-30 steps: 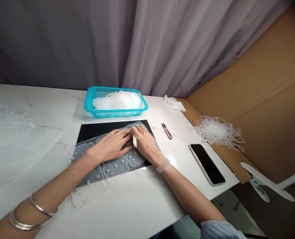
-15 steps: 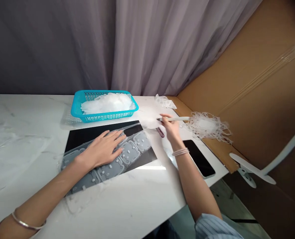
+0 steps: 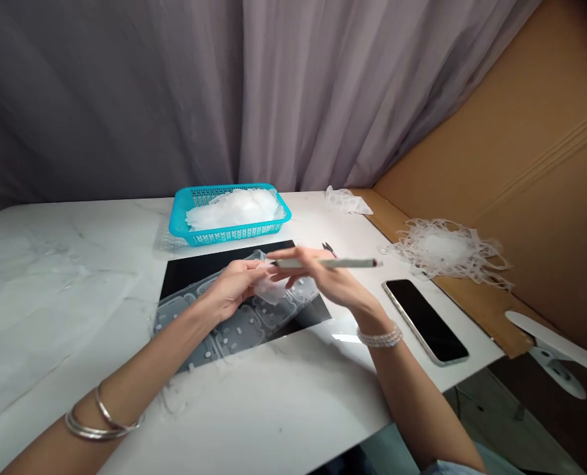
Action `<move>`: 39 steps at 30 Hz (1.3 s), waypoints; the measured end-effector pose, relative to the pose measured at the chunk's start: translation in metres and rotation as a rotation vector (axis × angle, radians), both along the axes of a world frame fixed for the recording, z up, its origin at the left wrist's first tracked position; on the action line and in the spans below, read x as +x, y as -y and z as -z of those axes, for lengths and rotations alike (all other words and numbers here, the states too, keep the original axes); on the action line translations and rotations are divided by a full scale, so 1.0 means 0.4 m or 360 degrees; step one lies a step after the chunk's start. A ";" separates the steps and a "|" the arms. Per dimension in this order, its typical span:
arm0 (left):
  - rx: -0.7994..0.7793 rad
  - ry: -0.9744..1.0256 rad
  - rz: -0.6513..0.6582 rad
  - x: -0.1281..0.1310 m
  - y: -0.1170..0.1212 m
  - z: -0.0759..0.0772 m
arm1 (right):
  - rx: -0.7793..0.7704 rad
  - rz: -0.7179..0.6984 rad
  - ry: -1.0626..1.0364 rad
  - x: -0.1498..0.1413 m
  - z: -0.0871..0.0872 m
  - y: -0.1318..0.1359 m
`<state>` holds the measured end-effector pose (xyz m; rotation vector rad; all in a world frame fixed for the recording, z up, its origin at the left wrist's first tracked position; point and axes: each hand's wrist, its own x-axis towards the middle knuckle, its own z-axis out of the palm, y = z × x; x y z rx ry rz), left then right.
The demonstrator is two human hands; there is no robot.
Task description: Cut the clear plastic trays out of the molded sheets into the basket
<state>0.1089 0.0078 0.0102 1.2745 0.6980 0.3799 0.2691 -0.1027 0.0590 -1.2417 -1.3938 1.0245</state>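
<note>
The left hand (image 3: 231, 288) is gripping a translucent plastic scrap (image 3: 268, 290) with curled fingers, while the right hand (image 3: 326, 280) is pinching a slim pen (image 3: 328, 263). Both are hovering over a clear dimpled sheet (image 3: 237, 336) lying on a black mat (image 3: 189, 280), with a turquoise basket (image 3: 229, 236) sitting at twelve o'clock and a phone (image 3: 425, 321) at three.

view: head camera, worn on the person's head | aim: pointed forward and down | range: table (image 3: 61, 297) is seen from above at close range, left hand (image 3: 231, 287) and right hand (image 3: 326, 277) are framed centrally | views: one
</note>
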 end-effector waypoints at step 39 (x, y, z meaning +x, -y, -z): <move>-0.0295 0.0264 -0.0353 -0.053 -0.053 -0.060 | 0.0001 0.0299 -0.0545 -0.004 0.098 -0.073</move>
